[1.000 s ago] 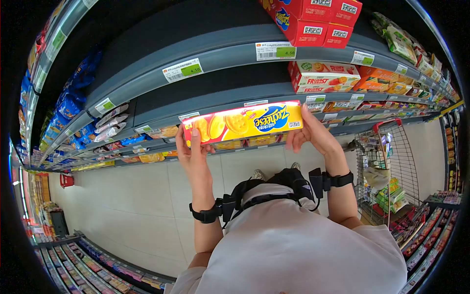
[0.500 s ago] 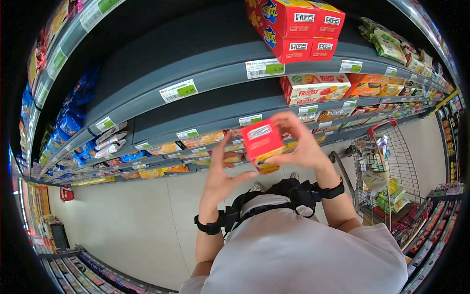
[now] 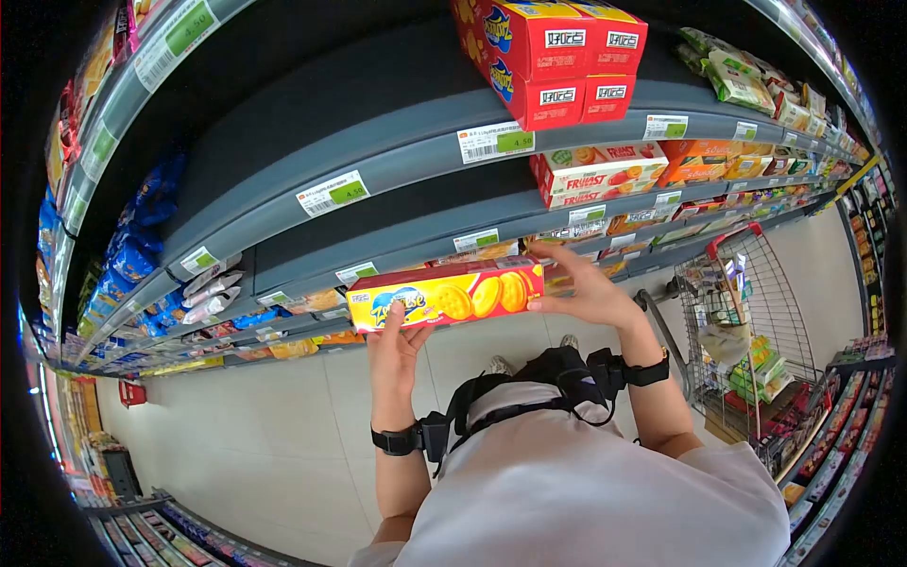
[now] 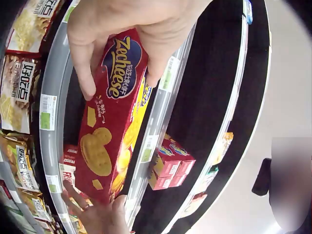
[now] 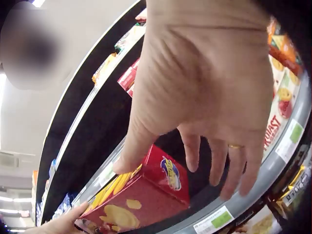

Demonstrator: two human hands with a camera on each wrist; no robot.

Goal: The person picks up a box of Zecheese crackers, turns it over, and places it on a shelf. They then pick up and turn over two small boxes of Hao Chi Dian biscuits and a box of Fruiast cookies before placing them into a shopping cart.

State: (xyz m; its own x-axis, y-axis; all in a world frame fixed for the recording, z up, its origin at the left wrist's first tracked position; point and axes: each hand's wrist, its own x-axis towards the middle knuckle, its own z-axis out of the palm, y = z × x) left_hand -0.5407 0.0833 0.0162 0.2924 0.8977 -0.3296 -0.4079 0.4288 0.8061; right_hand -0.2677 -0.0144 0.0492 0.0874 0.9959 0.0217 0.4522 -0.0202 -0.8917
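Note:
A red and yellow box of Zecheese crackers [image 3: 453,300] is held level in front of the shelves in the head view, its yellow face with pictured crackers up. My left hand [image 3: 392,359] grips the box's left end, thumb over the yellow face. At the other end is my right hand [image 3: 595,295], thumb by the corner and fingers extended beyond the box. In the left wrist view, the left fingers and thumb straddle the box [image 4: 109,136] near its logo. The right wrist view shows the right hand [image 5: 204,87] with fingers spread, the thumb at the box's edge.
Stacked red cracker boxes [image 3: 557,99] jut from the upper shelf. White Fruast boxes [image 3: 605,175] and orange packs sit a tier lower. Price tags line the shelf edge [image 3: 397,161]. A shopping cart [image 3: 756,321] with goods stands at right; a red basket [image 3: 132,392] is far left.
The box has turned end for end, passing through an end-on position in the right hand while the left was off it. Now the left hand grips it, and the right fingers have loosened.

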